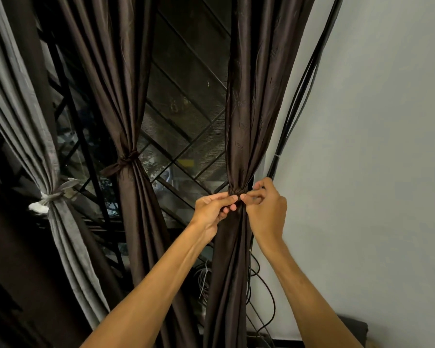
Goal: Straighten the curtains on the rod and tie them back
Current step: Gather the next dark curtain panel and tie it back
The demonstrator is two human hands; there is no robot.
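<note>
Your left hand point(215, 209) and right hand point(265, 204) each pinch the dark brown fabric tie point(237, 191) | pale grey curtain point(13, 101), middle dark brown curtain point(111, 84): tied back | right dark brown curtain point(246, 109): knot apparently unfinished

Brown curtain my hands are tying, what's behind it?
Black cables run down the wall behind the brown curtain at its right edge, and a window grille shows at its left. Directly behind the fabric is hidden.

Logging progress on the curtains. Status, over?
Left hand and right hand both pinching dark brown fabric tie on right-hand dark brown curtain. Black cables hang just beside it.
</note>
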